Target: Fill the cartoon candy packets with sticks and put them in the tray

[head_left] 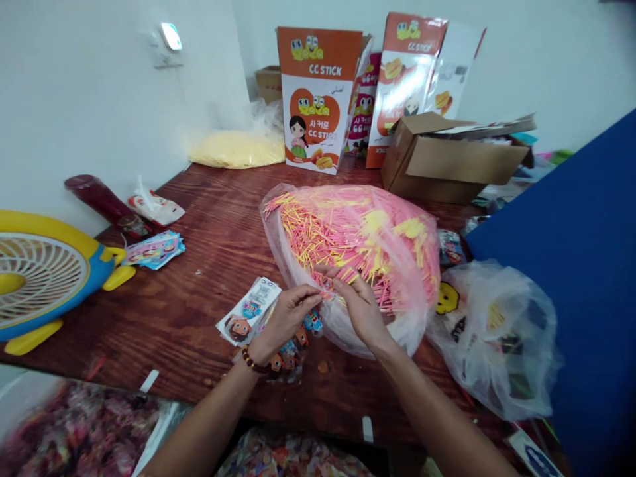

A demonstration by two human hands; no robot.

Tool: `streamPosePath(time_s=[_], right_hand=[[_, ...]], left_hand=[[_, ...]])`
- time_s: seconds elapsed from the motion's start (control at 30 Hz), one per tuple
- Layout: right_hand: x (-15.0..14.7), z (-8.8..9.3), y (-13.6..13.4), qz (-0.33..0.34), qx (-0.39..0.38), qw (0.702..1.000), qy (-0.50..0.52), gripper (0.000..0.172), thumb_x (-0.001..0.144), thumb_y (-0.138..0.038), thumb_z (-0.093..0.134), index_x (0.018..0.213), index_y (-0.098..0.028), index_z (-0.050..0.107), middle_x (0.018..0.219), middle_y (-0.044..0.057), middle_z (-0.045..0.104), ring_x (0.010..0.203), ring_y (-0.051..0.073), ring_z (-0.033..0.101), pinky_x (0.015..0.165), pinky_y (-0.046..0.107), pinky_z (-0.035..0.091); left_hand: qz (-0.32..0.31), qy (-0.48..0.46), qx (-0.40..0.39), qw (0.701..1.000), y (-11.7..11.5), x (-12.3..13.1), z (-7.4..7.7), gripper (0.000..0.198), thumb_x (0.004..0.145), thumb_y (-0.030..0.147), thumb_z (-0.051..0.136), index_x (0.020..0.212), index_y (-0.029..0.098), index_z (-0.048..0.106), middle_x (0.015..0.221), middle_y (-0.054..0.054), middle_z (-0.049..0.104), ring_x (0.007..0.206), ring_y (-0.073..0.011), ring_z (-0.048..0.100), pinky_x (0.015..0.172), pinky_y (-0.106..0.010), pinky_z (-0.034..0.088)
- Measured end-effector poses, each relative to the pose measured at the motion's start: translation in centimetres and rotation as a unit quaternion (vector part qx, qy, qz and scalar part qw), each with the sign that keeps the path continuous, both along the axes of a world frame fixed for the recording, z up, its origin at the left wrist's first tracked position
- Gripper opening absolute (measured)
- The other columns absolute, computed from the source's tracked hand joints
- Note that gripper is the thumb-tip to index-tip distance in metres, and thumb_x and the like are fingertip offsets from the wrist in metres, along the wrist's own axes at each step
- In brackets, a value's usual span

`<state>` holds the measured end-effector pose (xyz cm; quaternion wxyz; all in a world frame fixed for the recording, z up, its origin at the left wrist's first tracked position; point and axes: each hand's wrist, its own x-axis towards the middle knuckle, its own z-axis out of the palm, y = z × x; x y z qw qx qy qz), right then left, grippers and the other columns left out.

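My left hand (288, 314), with a beaded bracelet at the wrist, is closed in a pinch on a small printed packet (313, 321), partly hidden under the fingers. Several thin pink and yellow sticks (349, 274) show between the fingers of my right hand (364, 310), which is closed close beside the left. Both hands are over the near edge of a large clear plastic bag (420, 324), open and heaped with pink and yellow sticks (313, 232). Flat white printed packets (248, 311) lie left of my left hand, and more brown-faced packets (285, 363) lie under that wrist.
A yellow-and-blue fan (44, 271), a dark red bottle (102, 202) and a tissue pack (156, 207) stand left. Printed boxes (318, 99) and an open carton (457, 159) line the back. Right are a clear bag (497, 338) and blue panel (571, 265). Wrapped pieces (79, 430) fill a container lower left.
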<state>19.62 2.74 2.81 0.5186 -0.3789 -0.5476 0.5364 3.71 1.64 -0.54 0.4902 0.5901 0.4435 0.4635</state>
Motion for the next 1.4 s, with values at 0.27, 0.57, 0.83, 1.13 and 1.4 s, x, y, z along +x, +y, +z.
streamPosePath(time_s=[0.27,0.57,0.83,1.13,1.4], right_hand=[[2.3,1.1,0.6,0.074,0.127,0.957,-0.248,0.052,0.098,-0.047,0.049,0.146,-0.029,0.044,0.153,0.008,0.047,0.144,0.024,0.040,0.121,0.050,0.028],[4.4,1.9,1.4,0.020,0.115,0.948,-0.295,0.020,0.091,-0.039,0.061,0.086,-0.020,0.067,0.077,0.001,0.068,0.070,0.016,0.060,0.064,0.027,0.045],[0.2,1.4,1.6,0.072,0.053,0.969,-0.232,0.017,0.089,-0.028,0.060,0.074,-0.021,0.065,0.063,-0.004,0.064,0.060,0.013,0.059,0.058,0.024,0.040],[-2.8,-5.6,1.3,0.131,-0.077,0.914,-0.377,0.021,0.088,-0.025,0.055,0.069,-0.020,0.059,0.055,-0.003,0.064,0.046,0.011,0.056,0.053,0.024,0.039],[4.3,-5.3,4.3,-0.017,0.039,0.848,-0.529,0.024,0.096,-0.026,0.046,0.088,-0.019,0.068,0.078,0.003,0.071,0.071,0.017,0.064,0.066,0.027,0.041]], left_hand=[[0.002,-0.073,-0.037,0.997,1.2,0.5,-0.6,0.022,0.084,0.036,0.067,0.083,0.014,0.072,0.077,-0.001,0.067,0.071,-0.0128,0.056,0.068,-0.023,0.045],[0.016,-0.084,-0.010,0.996,1.2,-0.2,0.5,0.022,0.085,0.036,0.068,0.086,0.016,0.075,0.085,-0.003,0.071,0.077,-0.0146,0.061,0.074,-0.025,0.049],[0.086,0.063,0.059,0.993,-0.1,-5.2,2.8,0.020,0.086,0.033,0.065,0.081,0.017,0.075,0.078,-0.002,0.071,0.074,-0.0148,0.062,0.071,-0.024,0.048],[0.090,0.239,-0.009,0.967,-2.8,-7.6,-4.1,0.037,0.085,0.041,0.062,0.111,0.016,0.069,0.098,-0.009,0.073,0.088,-0.0216,0.066,0.083,-0.035,0.052],[0.111,0.303,-0.031,0.946,-3.3,-7.3,-4.8,0.045,0.090,0.050,0.053,0.123,0.020,0.061,0.105,-0.008,0.069,0.094,-0.0236,0.066,0.086,-0.039,0.052]])
